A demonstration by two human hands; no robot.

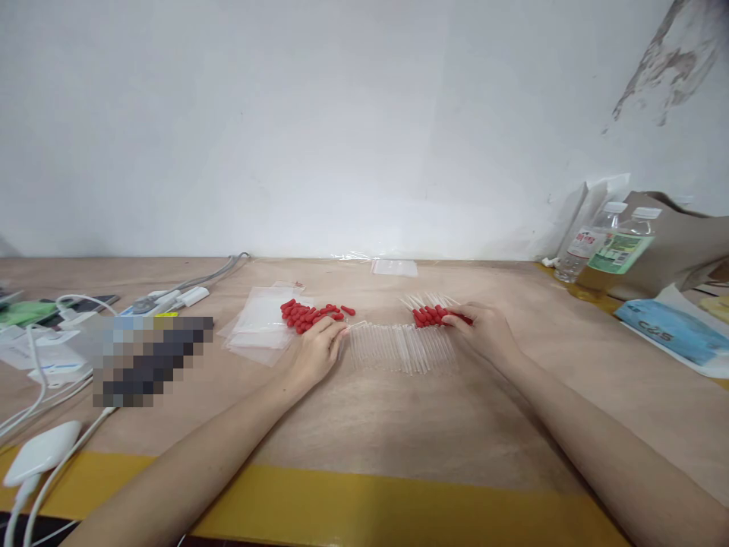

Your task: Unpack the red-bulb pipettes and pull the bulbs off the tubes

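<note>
A row of thin clear tubes (404, 349) lies side by side on the table between my hands. My left hand (319, 351) is closed at the row's left end, its fingertips pinching a thin pale tube (358, 324). Just beyond it is a loose pile of red rubber bulbs (301, 315). My right hand (484, 330) is closed at the far right of the row, thumb and fingers on a red bulb (460, 317). Beside those fingers lies a group of droppers (427, 313), red bulbs toward me and pale thin stems fanned toward the wall.
Clear plastic bags (259, 323) lie left of the bulb pile; another small bag (394, 267) is by the wall. Cables and a white charger (42, 452) occupy the left side. Two bottles (618, 254) and a blue tissue pack (672, 330) stand at right.
</note>
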